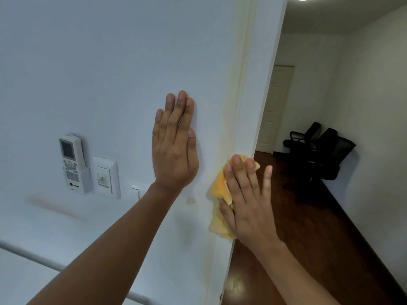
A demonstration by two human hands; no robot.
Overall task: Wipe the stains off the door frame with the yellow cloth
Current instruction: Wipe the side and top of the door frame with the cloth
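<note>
Running from top to bottom just right of the middle, the white door frame divides a pale wall on the left from an open doorway on the right, and its edge carries a faint yellowish streak along the side nearest the wall. Beyond the frame the room lies open, with dark wooden floor stretching back to a closed white door and black chairs standing well apart from the frame against the far wall. The left hand lies flat on the wall just beside the frame, fingers straight, together and pointing up, gripping nothing, the forearm rising from the lower left. The right hand presses the yellow cloth against the frame's edge at about mid-height, palm toward the frame, fingers spread and extended over the bunched cloth, the little finger splayed out past the frame into the doorway; the cloth shows above the fingertips and below the palm. Two hands are in view, one cloth, and two chairs, as far as can be told. On the wall to the left hang one remote control in a holder, one socket plate beside it, and one switch partly hidden by the left forearm. A small pale mark sits on the wall between the two wrists.
</note>
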